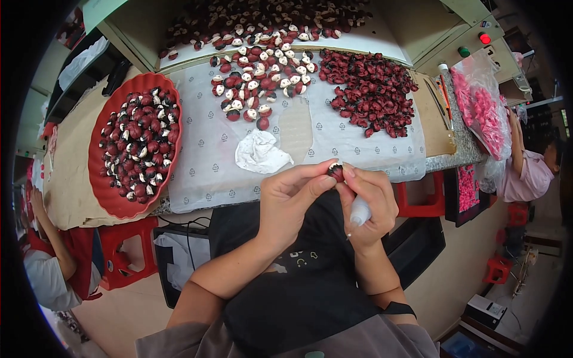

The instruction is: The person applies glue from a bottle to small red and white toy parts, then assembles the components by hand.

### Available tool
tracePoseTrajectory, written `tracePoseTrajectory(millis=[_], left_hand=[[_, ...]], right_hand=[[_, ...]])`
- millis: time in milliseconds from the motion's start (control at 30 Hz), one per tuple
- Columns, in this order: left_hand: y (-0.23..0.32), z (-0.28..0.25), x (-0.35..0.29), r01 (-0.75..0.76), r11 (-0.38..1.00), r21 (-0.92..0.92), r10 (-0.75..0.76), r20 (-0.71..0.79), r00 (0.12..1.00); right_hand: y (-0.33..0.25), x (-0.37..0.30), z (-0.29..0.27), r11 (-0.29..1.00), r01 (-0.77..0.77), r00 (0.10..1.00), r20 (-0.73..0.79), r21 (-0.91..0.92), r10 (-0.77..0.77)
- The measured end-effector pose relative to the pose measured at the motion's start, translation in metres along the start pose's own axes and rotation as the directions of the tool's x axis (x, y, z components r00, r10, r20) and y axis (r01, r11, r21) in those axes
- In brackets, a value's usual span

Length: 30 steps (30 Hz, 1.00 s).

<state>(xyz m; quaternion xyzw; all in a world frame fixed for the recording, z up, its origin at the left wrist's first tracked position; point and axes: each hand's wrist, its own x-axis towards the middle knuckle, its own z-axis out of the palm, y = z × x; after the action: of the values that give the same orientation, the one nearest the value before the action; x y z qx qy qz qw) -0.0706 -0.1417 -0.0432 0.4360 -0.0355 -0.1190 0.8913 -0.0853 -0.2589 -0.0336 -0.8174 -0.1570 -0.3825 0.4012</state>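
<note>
Between the fingertips of both hands, above my lap at the table's front edge, is a small dark red, black and white piece (336,172). My left hand (293,200) pinches it from the left with thumb and forefinger. My right hand (371,200) grips it from the other side, and a white squeeze bottle (360,212) is tucked in that palm, its thin nozzle pointing down. Just beyond my left hand lies a crumpled white tissue (261,151). Similar red-and-white round pieces (253,83) are scattered behind it, and dark red petal-like pieces (373,92) are heaped to their right.
A red scalloped tray (98,173) full of round pieces stands left. White printed paper (197,182) covers the table. At the back is an open cabinet with more pieces and a red button (484,38). Right: a bag of pink pieces (480,107). People sit at both sides.
</note>
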Motion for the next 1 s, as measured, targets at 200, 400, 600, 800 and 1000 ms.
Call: tracePoseTrajectory(millis=[200,400,600,800,1000], left_hand=[[0.016,-0.007,0.005,-0.330,0.742,0.584,0.255,0.209,0.944],[0.019,-0.016,0.010,-0.542,0.487,0.685,0.351,0.415,0.839],[0.013,-0.021,0.014,-0.668,0.345,0.659,0.459,0.502,0.733],[0.011,-0.025,0.015,-0.618,0.359,0.700,0.383,0.493,0.781],[0.009,-0.019,0.007,-0.040,0.999,0.031,0.030,0.268,0.963]], right_hand=[[-0.001,0.003,-0.015,0.717,-0.502,0.861,0.196,0.483,0.470],[0.004,0.004,-0.015,0.523,-0.623,0.770,0.340,0.582,0.540],[0.001,0.001,-0.013,0.457,-0.680,0.715,0.383,0.574,0.585],[0.006,0.000,-0.010,0.506,-0.700,0.706,0.383,0.504,0.595],[-0.007,-0.001,0.002,0.999,-0.027,0.999,-0.035,0.039,0.029]])
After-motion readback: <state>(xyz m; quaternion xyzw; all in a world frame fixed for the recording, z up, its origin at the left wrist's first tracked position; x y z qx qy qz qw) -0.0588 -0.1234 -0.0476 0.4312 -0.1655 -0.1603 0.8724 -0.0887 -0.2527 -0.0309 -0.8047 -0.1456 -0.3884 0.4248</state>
